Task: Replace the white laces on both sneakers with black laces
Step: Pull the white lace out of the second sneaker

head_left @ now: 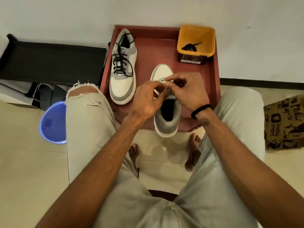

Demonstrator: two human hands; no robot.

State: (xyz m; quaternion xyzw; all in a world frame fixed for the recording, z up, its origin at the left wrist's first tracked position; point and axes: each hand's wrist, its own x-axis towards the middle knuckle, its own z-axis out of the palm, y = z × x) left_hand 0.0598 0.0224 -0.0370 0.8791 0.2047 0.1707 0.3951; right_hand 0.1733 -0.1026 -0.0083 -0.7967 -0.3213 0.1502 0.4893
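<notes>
Second sneaker (166,119) on the red bench (156,46), heel overhanging the near edge; first sneaker (122,66) beside it already carries a black lace; another black lace (190,46) sits in the yellow tub (196,34). Left hand (146,99) and right hand (187,91) both pinch at the eyelet rows; lace colour under the fingers unclear. Judged step: lacework on shoe two; next move needs a fine tip-through-eyelet feed.
</notes>
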